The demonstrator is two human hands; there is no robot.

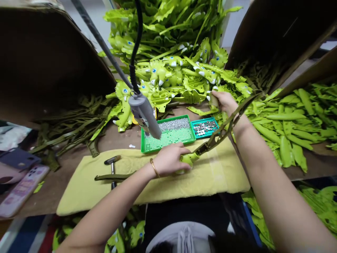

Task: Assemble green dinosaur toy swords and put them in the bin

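My left hand (172, 160) rests on the yellow towel, its fingers curled round a light green plastic piece (190, 159). A long dark olive plastic strip (218, 135) runs from that piece up to the right, passing over my right forearm. My right hand (225, 102) is reaching to the front of the heap of green dinosaur-head pieces (158, 72). Its fingers are closed on a green plastic piece there, mostly hidden by the hand. Another olive strip (113, 176) lies on the towel, partly behind my left forearm.
A grey electric screwdriver (144, 116) hangs over a green tray (142, 142) of screws. Beside it stands a teal tray (193, 128) with metal discs. A small hammer (112, 165) lies on the yellow towel (86, 189). Olive strips (76, 123), green pods (286, 119) and a phone (23, 189) flank it.
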